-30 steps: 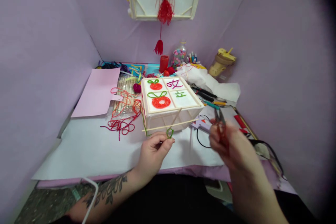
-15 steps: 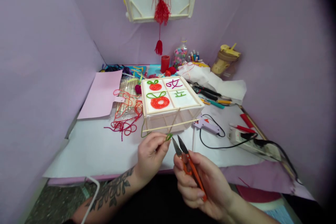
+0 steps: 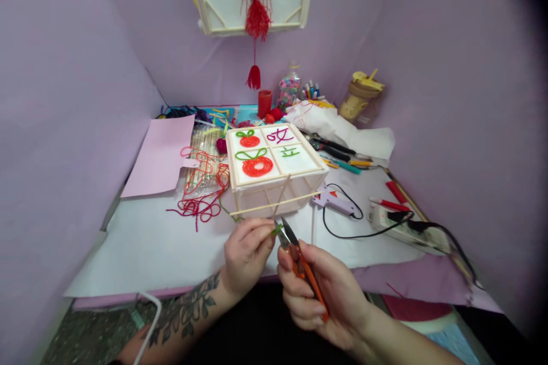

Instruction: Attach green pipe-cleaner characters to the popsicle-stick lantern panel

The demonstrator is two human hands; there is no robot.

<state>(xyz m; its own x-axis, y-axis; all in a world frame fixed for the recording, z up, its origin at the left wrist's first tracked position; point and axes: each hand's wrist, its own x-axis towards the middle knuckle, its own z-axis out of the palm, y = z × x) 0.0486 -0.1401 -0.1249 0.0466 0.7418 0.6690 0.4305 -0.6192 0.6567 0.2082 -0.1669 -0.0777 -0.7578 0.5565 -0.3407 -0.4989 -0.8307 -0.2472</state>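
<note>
While both hands meet just in front of the lantern box, the scene reads as follows.

Left hand: the left hand (image 3: 247,252) sits at 6 o'clock from the box, thumb and forefinger pressed together on a short piece of green cord (image 3: 276,230); the tattooed forearm runs off toward 7 o'clock.

Green cord: its free end pokes out toward 3 o'clock from the fingertips, right at the blades of the snips.

Right hand: the right hand (image 3: 319,293) is curled around orange-handled thread snips (image 3: 295,254), fingers wrapped on the handle.

Thread snips: the blades point toward 11 o'clock and close on the green cord; whether they have met fully I cannot tell.

Lantern box: a white stick-framed box (image 3: 274,168) lies on the white table sheet (image 3: 145,245), its top panel split in four with red and green yarn fruit and yarn characters.

Loose skewer: a thin wooden stick (image 3: 274,203) lies across the box's near face, just above the hands.

Red yarn: a tangle (image 3: 199,194) lies at 9 o'clock from the box.

Glue gun: a lilac glue gun (image 3: 331,199) rests at 3 o'clock from the box, its black cable looping toward a power strip (image 3: 402,227).

Hanging lantern: a panel with a red tassel (image 3: 256,17) hangs at 12 o'clock.
</note>
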